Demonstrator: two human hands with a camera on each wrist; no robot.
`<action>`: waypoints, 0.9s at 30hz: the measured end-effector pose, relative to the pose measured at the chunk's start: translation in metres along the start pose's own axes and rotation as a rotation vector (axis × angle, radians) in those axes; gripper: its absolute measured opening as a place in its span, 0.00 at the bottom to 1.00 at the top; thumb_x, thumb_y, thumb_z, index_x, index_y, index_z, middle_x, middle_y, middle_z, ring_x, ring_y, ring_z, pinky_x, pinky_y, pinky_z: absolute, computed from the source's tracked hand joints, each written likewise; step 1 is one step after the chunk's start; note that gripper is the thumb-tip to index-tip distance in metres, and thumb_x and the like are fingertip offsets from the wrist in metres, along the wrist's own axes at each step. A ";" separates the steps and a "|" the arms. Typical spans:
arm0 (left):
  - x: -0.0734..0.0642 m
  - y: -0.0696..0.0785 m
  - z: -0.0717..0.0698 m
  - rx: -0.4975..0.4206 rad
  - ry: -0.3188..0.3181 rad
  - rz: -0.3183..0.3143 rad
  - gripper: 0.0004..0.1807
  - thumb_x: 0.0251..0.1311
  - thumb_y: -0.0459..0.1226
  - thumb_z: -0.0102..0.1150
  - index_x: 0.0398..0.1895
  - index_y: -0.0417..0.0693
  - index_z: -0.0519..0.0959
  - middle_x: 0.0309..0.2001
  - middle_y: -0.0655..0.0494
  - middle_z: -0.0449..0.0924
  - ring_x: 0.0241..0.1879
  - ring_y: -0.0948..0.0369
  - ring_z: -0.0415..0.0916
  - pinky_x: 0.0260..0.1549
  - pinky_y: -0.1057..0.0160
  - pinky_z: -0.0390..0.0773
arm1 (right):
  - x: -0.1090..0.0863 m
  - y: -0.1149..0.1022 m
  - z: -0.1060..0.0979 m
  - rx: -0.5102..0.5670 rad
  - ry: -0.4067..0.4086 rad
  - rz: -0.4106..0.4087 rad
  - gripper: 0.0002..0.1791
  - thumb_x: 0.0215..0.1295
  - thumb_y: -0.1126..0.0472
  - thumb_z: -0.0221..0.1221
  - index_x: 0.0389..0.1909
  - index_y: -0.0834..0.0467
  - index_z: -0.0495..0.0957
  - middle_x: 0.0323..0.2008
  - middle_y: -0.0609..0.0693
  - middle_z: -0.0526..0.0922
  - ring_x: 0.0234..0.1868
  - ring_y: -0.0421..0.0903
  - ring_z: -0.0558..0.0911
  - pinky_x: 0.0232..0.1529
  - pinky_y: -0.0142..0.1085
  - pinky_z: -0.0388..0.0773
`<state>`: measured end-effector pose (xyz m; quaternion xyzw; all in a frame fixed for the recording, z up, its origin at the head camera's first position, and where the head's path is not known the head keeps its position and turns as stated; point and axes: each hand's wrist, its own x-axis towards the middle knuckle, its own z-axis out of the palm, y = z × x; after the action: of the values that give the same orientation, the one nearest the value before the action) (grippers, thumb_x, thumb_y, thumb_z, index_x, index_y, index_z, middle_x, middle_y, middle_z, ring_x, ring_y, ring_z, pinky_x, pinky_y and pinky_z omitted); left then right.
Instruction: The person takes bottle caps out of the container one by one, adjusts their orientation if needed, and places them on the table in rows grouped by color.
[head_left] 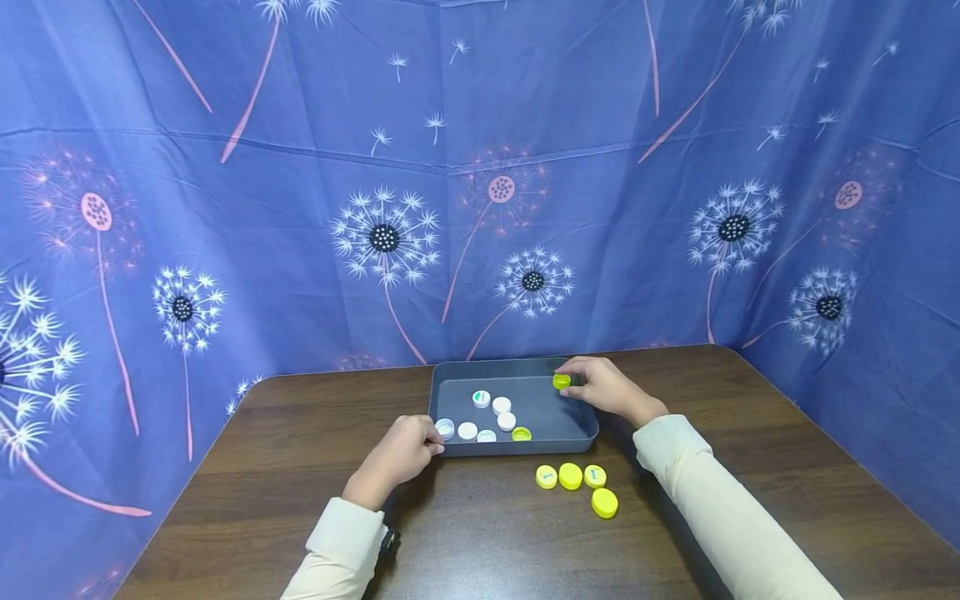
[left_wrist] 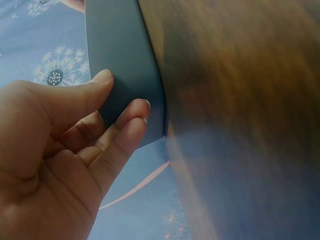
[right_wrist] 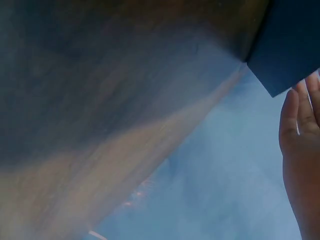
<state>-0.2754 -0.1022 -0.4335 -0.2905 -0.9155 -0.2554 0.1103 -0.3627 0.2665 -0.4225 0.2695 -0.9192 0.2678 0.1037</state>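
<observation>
Pinching a yellow cap [head_left: 562, 382] (between fingertips [head_left: 572, 367]): right hand [head_left: 604, 387].

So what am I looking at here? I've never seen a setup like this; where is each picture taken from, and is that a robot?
No robot: these are a person's two bare hands. The wide picture comes from a camera worn on the head, looking forward and down. The other two come from cameras on the wrists, each looking at that hand's work.

On the wooden table sits a grey tray with white caps and one yellow cap lying in it. Four more yellow caps lie on the table in front.

The left hand grips the tray's near left corner. The right hand pinches another yellow cap over the tray's far right part.
</observation>
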 end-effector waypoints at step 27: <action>0.001 -0.001 0.000 -0.009 -0.012 -0.013 0.05 0.53 0.24 0.67 0.25 0.39 0.87 0.27 0.58 0.81 0.31 0.62 0.79 0.33 0.63 0.81 | 0.028 0.004 0.010 -0.255 -0.195 0.036 0.21 0.61 0.65 0.67 0.55 0.66 0.80 0.56 0.61 0.81 0.60 0.60 0.77 0.60 0.53 0.73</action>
<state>-0.2765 -0.1021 -0.4335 -0.2865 -0.9169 -0.2583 0.1021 -0.3890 0.2518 -0.4228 0.2623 -0.9561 0.1235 0.0427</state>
